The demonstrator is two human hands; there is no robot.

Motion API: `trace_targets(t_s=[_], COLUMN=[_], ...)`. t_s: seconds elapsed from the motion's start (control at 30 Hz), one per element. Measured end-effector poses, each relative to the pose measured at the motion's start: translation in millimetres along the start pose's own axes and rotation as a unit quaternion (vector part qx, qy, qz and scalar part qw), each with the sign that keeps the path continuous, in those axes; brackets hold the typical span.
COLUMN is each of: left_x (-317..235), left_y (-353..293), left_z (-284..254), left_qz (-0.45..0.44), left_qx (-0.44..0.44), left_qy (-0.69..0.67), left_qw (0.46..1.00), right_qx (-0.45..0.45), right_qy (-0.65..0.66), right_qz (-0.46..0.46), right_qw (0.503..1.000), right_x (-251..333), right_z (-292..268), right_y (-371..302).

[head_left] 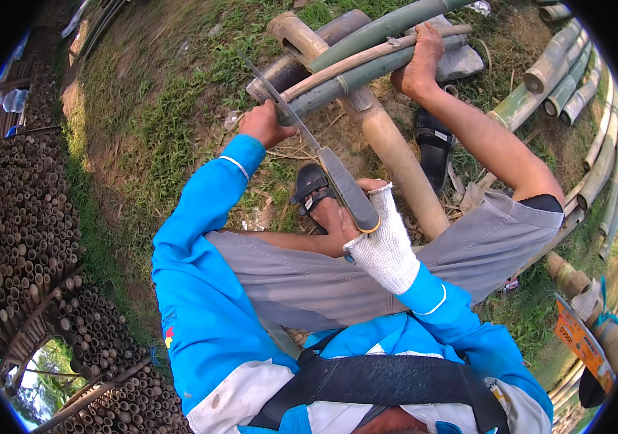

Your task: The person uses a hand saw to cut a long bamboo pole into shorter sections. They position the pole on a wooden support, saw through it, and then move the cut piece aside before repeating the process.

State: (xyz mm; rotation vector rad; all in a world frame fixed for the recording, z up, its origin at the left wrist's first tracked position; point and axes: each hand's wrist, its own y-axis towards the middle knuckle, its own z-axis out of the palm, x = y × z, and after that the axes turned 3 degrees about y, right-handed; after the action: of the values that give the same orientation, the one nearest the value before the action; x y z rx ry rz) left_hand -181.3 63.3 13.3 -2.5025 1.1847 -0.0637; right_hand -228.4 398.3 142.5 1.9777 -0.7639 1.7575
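Note:
My bare left hand point(265, 124) is closed around the near end of a green bamboo pole point(356, 81), beside a thinner tan stick point(367, 64). My right hand point(387, 235), in a white knitted glove, is closed at the dark grip of a hand saw point(345, 184); its fingers are partly hidden. The saw's narrow blade point(291, 116) runs up past the left hand and crosses the pole's end. My bare right foot point(425, 61) presses on the pole and stick. They rest across a thick tan bamboo post point(388, 141) lying on the ground.
A second green pole point(381, 32) lies behind. A grey stone point(461, 61) sits under the poles. One black sandal point(436, 148) stands off the foot; my left foot wears the other point(312, 192). Cut bamboo is stacked left point(19, 231); long poles point(555, 61) lie right, near an orange board point(584, 340).

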Motion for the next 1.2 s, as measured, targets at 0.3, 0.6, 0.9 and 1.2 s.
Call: trace_targets(t_s=[0.3,0.6,0.9,1.2], left_x=[-2.2,-5.7,-12.4,-20.1], left_y=[3.9,-1.4,-3.0,6.6], left_z=[-3.9,-5.3,-9.6,-14.2], left_qz=[-0.023,-0.04,-0.062,-0.064], left_qx=[0.012,0.014,0.016,0.084], left_qy=[0.02,0.018,0.012,-0.038], left_qw=[0.999,0.999,0.998,0.994], right_qx=[0.031,0.022,0.003,0.063], right_qy=[-0.004,0.023,0.05,0.05], right_qz=[0.017,0.003,-0.078,-0.066], right_qw=[0.999,0.999,0.996,0.995], right_x=[-1.8,-7.9,-30.6,-35.3], right_z=[-7.9,-20.2,0.1,-21.6], right_y=[-20.5,-27.9,20.1,-5.7])
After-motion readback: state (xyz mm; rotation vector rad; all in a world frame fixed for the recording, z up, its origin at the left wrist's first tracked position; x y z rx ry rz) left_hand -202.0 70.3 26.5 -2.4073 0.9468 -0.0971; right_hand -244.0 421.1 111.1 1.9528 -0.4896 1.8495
